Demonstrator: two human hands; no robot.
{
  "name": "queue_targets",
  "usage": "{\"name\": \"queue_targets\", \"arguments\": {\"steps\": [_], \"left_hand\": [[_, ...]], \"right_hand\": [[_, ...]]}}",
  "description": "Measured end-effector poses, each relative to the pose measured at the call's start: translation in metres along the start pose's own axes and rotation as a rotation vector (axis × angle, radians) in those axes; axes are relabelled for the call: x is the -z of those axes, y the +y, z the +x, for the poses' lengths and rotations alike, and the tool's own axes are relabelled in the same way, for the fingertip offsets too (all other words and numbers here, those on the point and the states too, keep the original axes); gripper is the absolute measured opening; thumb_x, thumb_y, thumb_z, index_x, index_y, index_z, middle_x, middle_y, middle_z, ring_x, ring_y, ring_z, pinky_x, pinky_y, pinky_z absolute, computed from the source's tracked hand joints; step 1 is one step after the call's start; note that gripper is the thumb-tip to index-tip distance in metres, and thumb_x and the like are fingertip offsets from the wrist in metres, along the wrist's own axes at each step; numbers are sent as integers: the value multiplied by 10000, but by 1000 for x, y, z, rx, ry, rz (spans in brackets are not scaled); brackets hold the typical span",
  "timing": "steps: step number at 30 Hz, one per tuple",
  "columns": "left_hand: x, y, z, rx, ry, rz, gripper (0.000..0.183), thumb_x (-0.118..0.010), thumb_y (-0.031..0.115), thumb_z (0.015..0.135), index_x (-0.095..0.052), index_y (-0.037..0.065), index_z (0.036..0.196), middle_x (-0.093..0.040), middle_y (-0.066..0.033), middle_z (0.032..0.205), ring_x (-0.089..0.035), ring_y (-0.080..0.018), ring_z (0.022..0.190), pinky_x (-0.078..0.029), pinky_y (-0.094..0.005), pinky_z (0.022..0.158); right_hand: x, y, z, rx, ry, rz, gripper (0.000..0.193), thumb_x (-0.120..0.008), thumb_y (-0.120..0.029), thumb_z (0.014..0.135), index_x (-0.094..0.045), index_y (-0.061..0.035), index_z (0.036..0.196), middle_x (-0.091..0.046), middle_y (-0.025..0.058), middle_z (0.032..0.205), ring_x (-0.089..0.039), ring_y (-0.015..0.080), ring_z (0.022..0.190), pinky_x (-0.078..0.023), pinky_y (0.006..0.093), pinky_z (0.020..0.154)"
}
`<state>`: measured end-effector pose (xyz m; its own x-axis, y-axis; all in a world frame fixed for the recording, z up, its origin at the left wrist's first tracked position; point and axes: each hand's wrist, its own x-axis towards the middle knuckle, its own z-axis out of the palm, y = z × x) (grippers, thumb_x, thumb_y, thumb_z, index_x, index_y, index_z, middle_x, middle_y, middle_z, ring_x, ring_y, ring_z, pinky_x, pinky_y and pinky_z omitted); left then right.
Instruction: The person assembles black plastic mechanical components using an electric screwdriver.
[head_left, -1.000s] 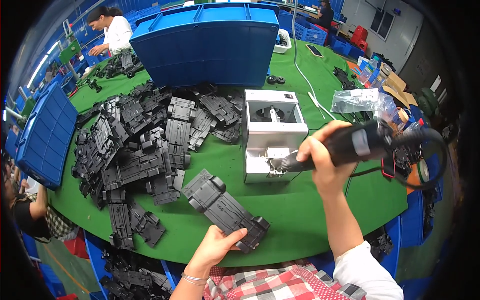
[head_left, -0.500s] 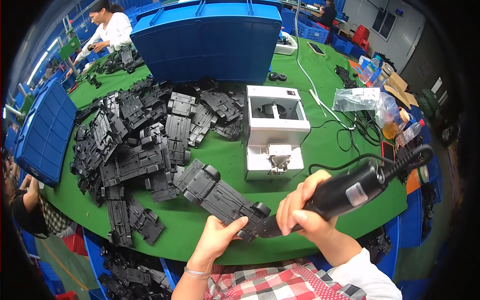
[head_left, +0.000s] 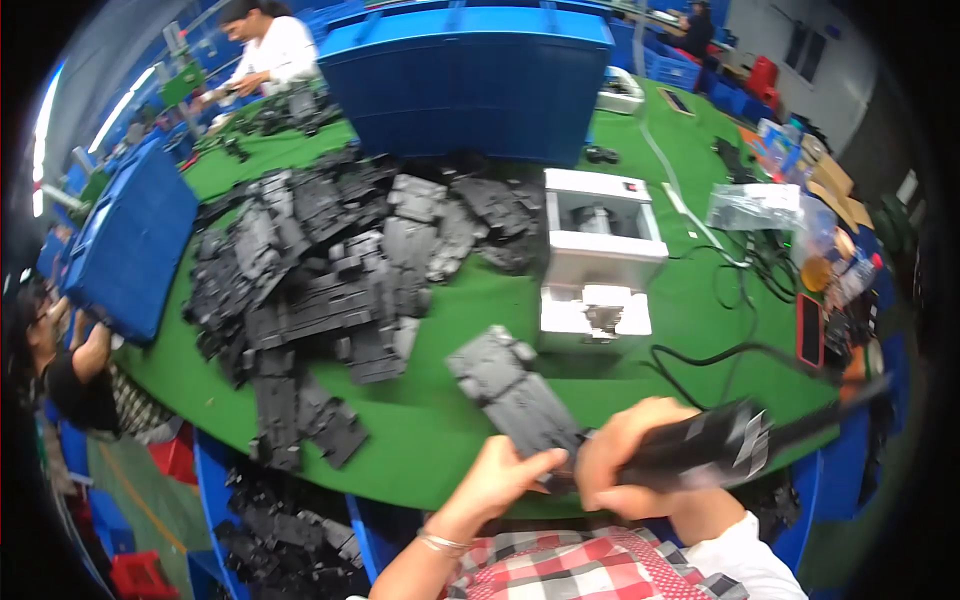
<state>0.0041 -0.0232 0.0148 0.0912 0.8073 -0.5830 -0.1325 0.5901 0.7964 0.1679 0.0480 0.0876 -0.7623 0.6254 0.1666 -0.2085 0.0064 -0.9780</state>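
My left hand (head_left: 498, 482) pinches the near end of a black plastic toy car chassis (head_left: 512, 388), which slants away to the far left above the table's front edge. My right hand (head_left: 632, 455) wraps round a black corded electric screwdriver (head_left: 702, 447), tilted with its cord end to the right. Motion smears the tool, and its tip is hidden near the chassis end by my left thumb. A large heap of similar black chassis (head_left: 315, 285) covers the left of the green table. Beyond my right hand stands a white box-shaped machine (head_left: 603, 250) with an open top.
A big blue bin (head_left: 465, 90) stands at the back, another blue bin (head_left: 135, 245) at the left. Cables, plastic bags (head_left: 755, 208) and a phone (head_left: 810, 330) lie at right. More chassis (head_left: 290, 540) fill a bin below the edge. Two people work at left.
The view has shifted left, so the scene sits farther right. My right hand and screwdriver have swung lower and are blurred. The chassis, still in my left hand, is angled more steeply.
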Motion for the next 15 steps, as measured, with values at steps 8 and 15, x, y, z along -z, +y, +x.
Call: {"name": "queue_targets", "arguments": {"steps": [8,15], "left_hand": [[-26,-24,-12,-353,-280,-87,344,-571,160,861,-508,-37,1135,-603,-82,1011,-560,-133,886,-470,-299,788],[10,12,-45,-609,392,431,462,-721,178,738,-514,7,1115,-615,-116,959,-622,-185,849,-507,-294,771]], "right_hand": [[35,-10,-19,-87,368,-190,398,-765,7,597,-488,-17,881,-561,142,917,-595,216,845,-510,268,560],[82,-6,-121,-193,756,-407,680,-803,-82,580,-446,-28,1156,-480,46,1038,-472,171,947,-398,324,855]]}}
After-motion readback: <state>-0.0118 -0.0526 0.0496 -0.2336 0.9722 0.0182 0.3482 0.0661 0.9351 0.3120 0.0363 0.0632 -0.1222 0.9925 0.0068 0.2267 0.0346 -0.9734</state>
